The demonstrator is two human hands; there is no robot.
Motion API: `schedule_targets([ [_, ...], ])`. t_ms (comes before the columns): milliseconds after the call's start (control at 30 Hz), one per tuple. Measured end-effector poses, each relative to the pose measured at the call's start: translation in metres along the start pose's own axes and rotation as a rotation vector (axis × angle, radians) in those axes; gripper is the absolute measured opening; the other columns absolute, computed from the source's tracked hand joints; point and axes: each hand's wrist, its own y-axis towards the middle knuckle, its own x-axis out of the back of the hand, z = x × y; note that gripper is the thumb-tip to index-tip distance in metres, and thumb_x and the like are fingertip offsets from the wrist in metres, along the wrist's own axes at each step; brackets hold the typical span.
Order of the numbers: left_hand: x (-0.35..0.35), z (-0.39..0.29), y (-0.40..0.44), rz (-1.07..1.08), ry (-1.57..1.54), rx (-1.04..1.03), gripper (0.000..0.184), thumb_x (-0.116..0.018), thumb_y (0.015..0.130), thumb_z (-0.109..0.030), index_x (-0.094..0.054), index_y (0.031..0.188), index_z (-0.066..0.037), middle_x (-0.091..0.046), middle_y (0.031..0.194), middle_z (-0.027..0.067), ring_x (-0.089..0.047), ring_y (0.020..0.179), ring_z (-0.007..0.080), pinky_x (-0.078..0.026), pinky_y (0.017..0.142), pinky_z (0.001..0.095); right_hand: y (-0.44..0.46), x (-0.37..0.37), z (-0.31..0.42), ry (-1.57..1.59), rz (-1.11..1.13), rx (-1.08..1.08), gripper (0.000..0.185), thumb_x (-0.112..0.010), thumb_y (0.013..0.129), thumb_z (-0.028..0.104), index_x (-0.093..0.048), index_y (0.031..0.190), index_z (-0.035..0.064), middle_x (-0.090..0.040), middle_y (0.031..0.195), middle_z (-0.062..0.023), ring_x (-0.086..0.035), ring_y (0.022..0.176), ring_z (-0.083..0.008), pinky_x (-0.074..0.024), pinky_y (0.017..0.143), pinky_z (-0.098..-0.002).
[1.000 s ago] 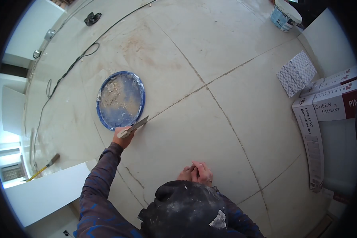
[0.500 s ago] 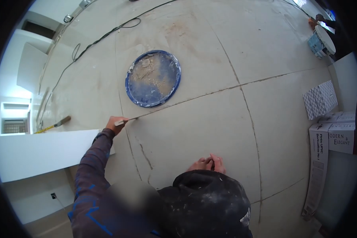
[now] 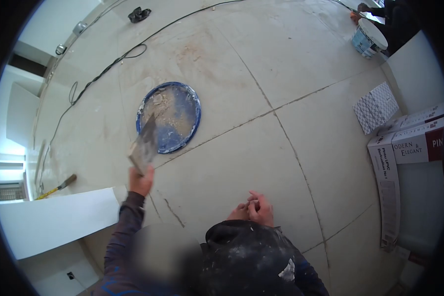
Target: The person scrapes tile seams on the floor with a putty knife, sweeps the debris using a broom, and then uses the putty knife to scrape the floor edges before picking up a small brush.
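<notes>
My left hand [image 3: 141,181] is closed round the handle of a scraper [image 3: 145,143]. The scraper's wide blade is tilted up and slightly blurred, its tip overlapping the near left part of a round blue lid [image 3: 185,140] in view. Pale crumbs and dust lie on the lid. Beside my bare foot [image 3: 239,212], in front of my dark, stained trousers, my right hand [image 3: 262,209] is closed with bent fingers against the toes. What it grips, if anything, is too small to tell.
Dark cables [image 3: 106,69] cross the tiled floor [image 3: 232,163]. A brush [image 3: 66,181] lies left, beyond a white panel [image 3: 59,217]. Cartons [image 3: 386,182] and a patterned sheet [image 3: 376,107] stand right. At the upper right, a person in dark clothes is by a white-and-blue bucket [image 3: 367,38].
My left hand has moved from the floor joint beside the lid, raising and turning the scraper so its blade face shows. The head view has shifted back and forth. My right hand stays by the foot.
</notes>
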Motion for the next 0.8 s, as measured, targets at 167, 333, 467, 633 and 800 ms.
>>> schedule_targets([
  [167,-0.109,-0.121,-0.023,0.045,-0.302,-0.309,0.058,-0.047,0.077,0.007,-0.044,0.134,0.0,-0.056,0.125,0.0238,-0.055,0.117,0.035,-0.041,0.099,0.0385,0.022,0.032,0.03,0.35,0.036,-0.098,0.038,-0.06,0.087,0.007,-0.051,0.123,0.0007,-0.061,0.107,-0.0142,-0.064,0.093,-0.0213,-0.0528,0.077,-0.0342],
  [333,-0.217,-0.217,-0.058,0.289,-0.549,-0.468,0.061,-0.051,0.08,0.002,-0.038,0.14,-0.002,-0.041,0.14,0.025,-0.041,0.13,0.039,-0.032,0.109,0.0402,0.026,0.075,0.081,0.451,-0.203,-0.037,0.072,-0.074,0.081,0.029,-0.038,0.136,-0.0016,-0.045,0.134,-0.0196,-0.045,0.124,-0.0265,-0.0384,0.103,-0.0407],
  [467,-0.257,-0.274,-0.078,0.6,-0.581,-0.692,0.065,-0.061,0.082,-0.013,-0.036,0.14,0.001,-0.034,0.144,0.0277,-0.033,0.133,0.0433,-0.031,0.109,0.0429,0.026,0.089,0.068,0.359,-0.475,0.034,0.042,-0.066,0.088,0.016,-0.052,0.12,-0.0063,-0.059,0.116,-0.0103,-0.056,0.104,-0.0158,-0.0463,0.09,-0.0297],
  [633,-0.234,-0.284,-0.077,0.67,-0.495,-0.875,0.08,-0.066,0.08,-0.016,-0.022,0.145,0.004,-0.022,0.149,0.029,-0.026,0.137,0.0436,-0.03,0.11,0.0432,0.02,0.116,0.073,0.32,-0.536,-0.021,0.03,-0.059,0.09,0.016,-0.057,0.107,-0.0083,-0.065,0.099,-0.0128,-0.061,0.094,-0.0184,-0.0493,0.082,-0.0314],
  [800,-0.216,-0.255,-0.065,0.863,-0.426,-0.924,0.085,-0.067,0.083,-0.019,-0.016,0.146,0.004,-0.016,0.151,0.0282,-0.025,0.138,0.0424,-0.03,0.111,0.042,0.015,0.153,0.073,0.006,-0.431,-0.177,0.034,-0.055,0.088,0.007,-0.053,0.118,-0.0068,-0.063,0.105,-0.018,-0.062,0.098,-0.0232,-0.0482,0.086,-0.0332],
])
